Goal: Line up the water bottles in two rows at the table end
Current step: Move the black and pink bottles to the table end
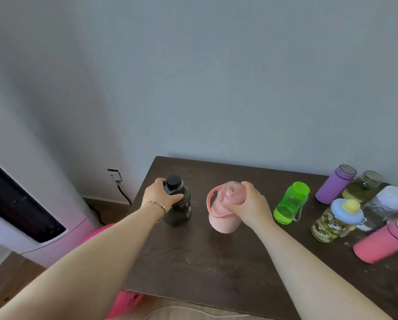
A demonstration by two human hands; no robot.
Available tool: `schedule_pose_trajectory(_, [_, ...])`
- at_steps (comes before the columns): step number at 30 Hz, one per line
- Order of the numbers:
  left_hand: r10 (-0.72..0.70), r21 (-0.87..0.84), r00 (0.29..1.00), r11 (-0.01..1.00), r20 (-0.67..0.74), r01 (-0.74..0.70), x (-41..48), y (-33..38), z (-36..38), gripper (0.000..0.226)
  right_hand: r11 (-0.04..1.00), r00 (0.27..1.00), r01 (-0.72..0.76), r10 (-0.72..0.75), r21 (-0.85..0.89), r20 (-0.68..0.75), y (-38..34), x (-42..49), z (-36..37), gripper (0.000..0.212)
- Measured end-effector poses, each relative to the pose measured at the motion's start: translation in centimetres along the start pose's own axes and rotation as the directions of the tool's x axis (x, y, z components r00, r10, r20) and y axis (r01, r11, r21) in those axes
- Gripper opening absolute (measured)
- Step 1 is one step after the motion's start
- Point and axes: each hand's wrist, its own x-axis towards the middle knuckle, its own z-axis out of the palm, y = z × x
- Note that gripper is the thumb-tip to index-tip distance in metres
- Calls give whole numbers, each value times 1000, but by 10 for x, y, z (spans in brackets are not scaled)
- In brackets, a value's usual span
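Observation:
A black bottle (180,210) with a black cap stands upright near the left end of the dark table (216,262). My left hand (162,195) is wrapped around its neck. Right of it stands a pale pink bottle (221,218) with a carry loop, and my right hand (251,205) grips its upper part. Further right a green bottle (290,203) stands alone. Beyond it are a purple flask (334,184), a clear jar with a metal lid (363,188), a clear white-lidded bottle (387,205), a patterned bottle with a yellow knob (334,221) and a pink flask (382,243).
A grey wall runs behind the table. A tall white and pink appliance (31,215) stands on the floor at the left, with a wall socket and black cable (119,183) beside it. Something bright pink (126,301) lies under the table's near left edge.

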Motion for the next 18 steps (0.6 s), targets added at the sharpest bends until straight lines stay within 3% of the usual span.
schedule_pose_trajectory(8, [5,-81,1000,997,18,-4,60,-9,-18,68,1000,999,-23,22,-18,-39,-29,46,20,82])
schedule_pose_trajectory(18, [-35,-57,999,998,5,35,145,-7,-11,68,1000,1000,-2,2,-4,12,-39,144,59,73])
